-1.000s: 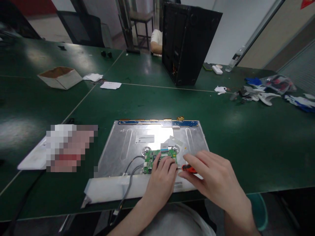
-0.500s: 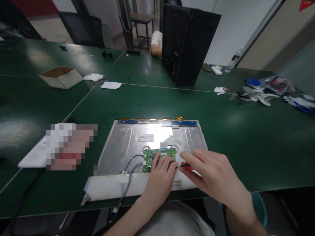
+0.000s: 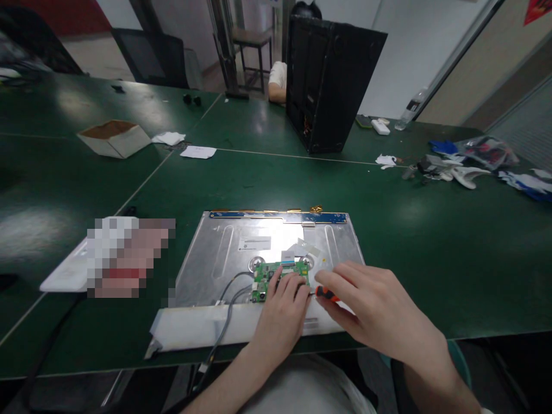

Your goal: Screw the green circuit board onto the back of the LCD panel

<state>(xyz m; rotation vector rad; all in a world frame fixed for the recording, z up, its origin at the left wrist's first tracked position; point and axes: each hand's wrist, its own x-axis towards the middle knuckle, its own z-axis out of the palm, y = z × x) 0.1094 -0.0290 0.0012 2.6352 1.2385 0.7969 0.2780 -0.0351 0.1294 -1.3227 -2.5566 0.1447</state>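
A metal-backed display panel (image 3: pixel 207 261) lies on the table before me, with a white strip (image 3: pixel 196 329) along its near edge. On it sits a small green circuit board (image 3: pixel 261 271), joined to grey cables (image 3: pixel 228 317) at its left side and a flat ribbon (image 3: pixel 287 257) at its far edge. My left hand (image 3: pixel 282 307) rests on the board with fingers laid across it, covering much of its near part. My right hand (image 3: pixel 377 299) grips an orange and black screwdriver (image 3: pixel 326 292); its shaft points left to the board's right edge, where the left fingers hide the tip.
A black computer case (image 3: pixel 332 86) stands at the back, with a person's arm (image 3: pixel 278 86) beyond it. A paper box (image 3: pixel 114 141) and a white flat device (image 3: pixel 69 264), partly blurred out, lie left. Gloves (image 3: pixel 528 183) and a bottle (image 3: pixel 411 109) are far right.
The view has shifted slightly. Both hands stay in nearly the same place; more of the screwdriver's orange handle shows between the right fingers.
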